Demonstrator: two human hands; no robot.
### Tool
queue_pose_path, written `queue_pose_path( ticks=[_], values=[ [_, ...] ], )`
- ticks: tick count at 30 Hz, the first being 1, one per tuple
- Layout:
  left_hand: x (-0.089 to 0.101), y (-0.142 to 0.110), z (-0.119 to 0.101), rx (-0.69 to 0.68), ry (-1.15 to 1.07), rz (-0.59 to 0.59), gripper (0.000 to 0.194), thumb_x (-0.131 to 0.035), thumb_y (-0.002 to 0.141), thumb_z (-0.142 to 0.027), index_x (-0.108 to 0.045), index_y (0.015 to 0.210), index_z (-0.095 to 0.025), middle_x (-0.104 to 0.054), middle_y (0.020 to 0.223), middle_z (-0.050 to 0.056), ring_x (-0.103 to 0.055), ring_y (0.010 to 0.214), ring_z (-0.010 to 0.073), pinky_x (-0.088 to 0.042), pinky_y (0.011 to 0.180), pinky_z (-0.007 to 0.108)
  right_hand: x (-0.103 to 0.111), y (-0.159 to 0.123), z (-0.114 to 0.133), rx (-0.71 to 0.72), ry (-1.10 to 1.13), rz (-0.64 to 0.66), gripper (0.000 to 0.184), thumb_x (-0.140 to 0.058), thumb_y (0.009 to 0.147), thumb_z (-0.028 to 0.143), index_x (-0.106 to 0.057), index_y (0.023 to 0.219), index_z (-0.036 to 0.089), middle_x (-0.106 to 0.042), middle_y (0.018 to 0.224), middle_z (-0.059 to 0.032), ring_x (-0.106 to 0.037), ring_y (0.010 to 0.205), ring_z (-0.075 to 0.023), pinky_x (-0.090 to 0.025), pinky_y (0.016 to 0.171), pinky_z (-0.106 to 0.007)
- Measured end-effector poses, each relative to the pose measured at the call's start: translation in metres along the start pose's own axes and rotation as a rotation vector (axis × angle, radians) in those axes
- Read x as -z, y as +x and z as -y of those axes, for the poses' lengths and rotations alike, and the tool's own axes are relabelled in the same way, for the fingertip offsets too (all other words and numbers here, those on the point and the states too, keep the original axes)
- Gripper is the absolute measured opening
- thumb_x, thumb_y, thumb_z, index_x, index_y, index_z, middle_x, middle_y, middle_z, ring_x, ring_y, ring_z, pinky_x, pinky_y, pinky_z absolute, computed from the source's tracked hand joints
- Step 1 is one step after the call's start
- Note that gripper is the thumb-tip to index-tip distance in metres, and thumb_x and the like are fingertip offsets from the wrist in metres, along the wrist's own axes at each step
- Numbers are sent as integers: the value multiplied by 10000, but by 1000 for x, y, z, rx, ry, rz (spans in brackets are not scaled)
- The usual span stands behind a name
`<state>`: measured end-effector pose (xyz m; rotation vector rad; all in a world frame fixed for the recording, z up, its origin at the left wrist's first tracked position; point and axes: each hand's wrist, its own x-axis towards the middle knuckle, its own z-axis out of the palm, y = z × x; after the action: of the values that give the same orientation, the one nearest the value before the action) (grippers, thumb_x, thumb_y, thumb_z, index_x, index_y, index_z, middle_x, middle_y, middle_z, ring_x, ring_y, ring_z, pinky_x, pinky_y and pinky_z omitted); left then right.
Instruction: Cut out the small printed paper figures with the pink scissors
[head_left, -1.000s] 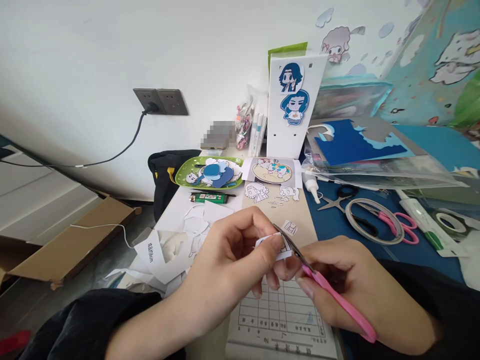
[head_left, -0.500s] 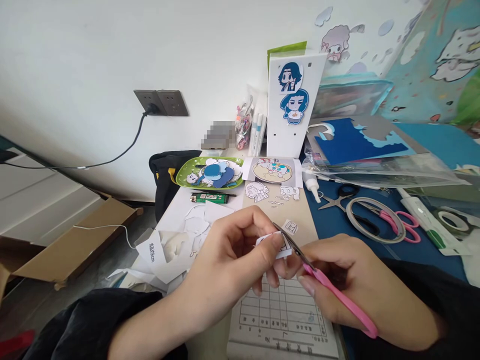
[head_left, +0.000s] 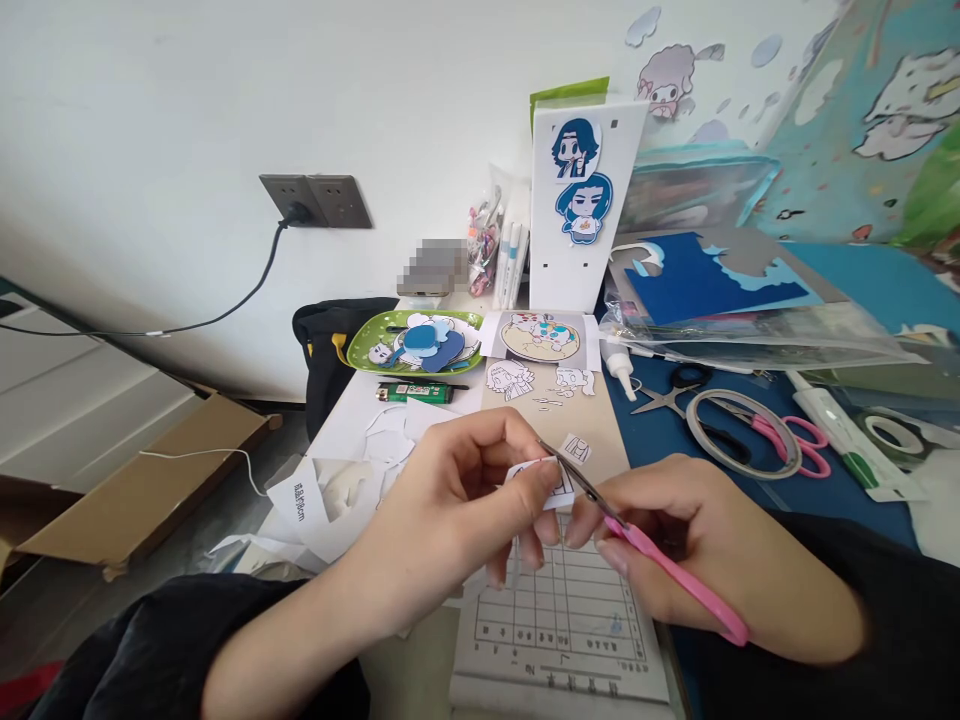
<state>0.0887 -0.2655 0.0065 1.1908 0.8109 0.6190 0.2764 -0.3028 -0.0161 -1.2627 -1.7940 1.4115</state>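
My left hand (head_left: 457,510) pinches a small white paper cutout (head_left: 553,486) between thumb and fingers, low in the middle of the view. My right hand (head_left: 705,550) grips pink-handled scissors (head_left: 660,570). Their metal blades angle up and left and meet the cutout's edge. Both hands hover over a printed grid sheet (head_left: 562,620) on the brown desk surface. Black sleeves cover both forearms.
Paper scraps (head_left: 337,490) lie to the left. A green plate (head_left: 367,352) holding blue cutouts, a green lighter (head_left: 416,393), a glue bottle (head_left: 619,370), a tape ring (head_left: 739,435), a second pair of pink scissors (head_left: 787,440) and a white stand (head_left: 581,215) with stickers sit further back. Cardboard (head_left: 142,480) lies on the floor.
Both hands with the cutout and scissors have shifted slightly up and left in view; the grip on each is unchanged.
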Motion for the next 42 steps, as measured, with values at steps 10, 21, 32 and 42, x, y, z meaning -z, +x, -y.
queue_pose_path(
  ticks=[10, 21, 32, 42],
  values=[
    [1, 2, -8, 98, 117, 9, 169, -559, 813, -270, -502, 691, -167, -568, 536, -32, -517, 427, 74, -382, 327, 116, 6, 1, 1, 8, -81, 48, 149, -568, 664, 67, -664, 753, 136, -452, 582, 28, -329, 456, -62, -308, 418, -182],
    [1, 0, -9, 82, 123, 28, 177, -566, 810, -278, -500, 689, -168, -569, 536, -36, -516, 426, 69, -377, 332, 110, 5, -1, 3, 41, -45, 64, 104, -556, 704, 135, -657, 728, 130, -380, 521, 47, -299, 426, -56, -261, 392, -186],
    [0, -1, -9, 74, 122, 30, 177, -549, 822, -265, -504, 683, -167, -570, 531, -36, -504, 413, 56, -368, 333, 95, 3, 1, -1, 57, -18, 56, 150, -520, 681, 81, -652, 729, 133, -509, 617, -9, -347, 467, -84, -289, 414, -222],
    [1, -1, -10, 83, 119, 29, 178, -555, 823, -276, -501, 692, -168, -573, 535, -33, -507, 425, 60, -372, 336, 95, 2, -1, -5, 88, -110, 25, 173, -518, 671, 87, -669, 718, 159, -491, 574, 5, -384, 464, -94, -324, 417, -214]
  ],
)
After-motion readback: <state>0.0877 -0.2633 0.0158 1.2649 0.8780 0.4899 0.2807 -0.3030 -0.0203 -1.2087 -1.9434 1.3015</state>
